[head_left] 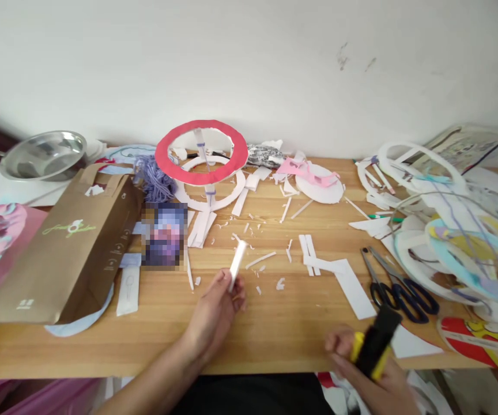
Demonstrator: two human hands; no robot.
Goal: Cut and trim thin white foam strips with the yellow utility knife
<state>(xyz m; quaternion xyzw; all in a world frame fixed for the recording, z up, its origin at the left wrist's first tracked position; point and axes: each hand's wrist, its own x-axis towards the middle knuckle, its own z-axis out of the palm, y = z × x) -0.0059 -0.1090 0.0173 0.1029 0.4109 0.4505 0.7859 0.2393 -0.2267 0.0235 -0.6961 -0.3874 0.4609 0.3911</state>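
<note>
A short white paper strip [237,264] stands up from my left hand [221,305], pinched between thumb and fingers above the middle of the table. My right hand [368,366], near the front edge at the right, is wrapped round a black-and-yellow tool [378,341]. Motion blurs that tool, and its exact kind does not show. Paper scraps [257,230] lie scattered beyond my left hand. Several cut white strips [355,288] rest between the two hands and the scissors [398,288], which lie just past my right hand.
Behind stands a red ring [162,153] on an upright above a white ring [231,202]. To the left are a brown box [67,248], a steel bowl [44,155] and purple yarn [156,178]. Paper ring crafts [469,259] crowd the right side. A wall rises behind.
</note>
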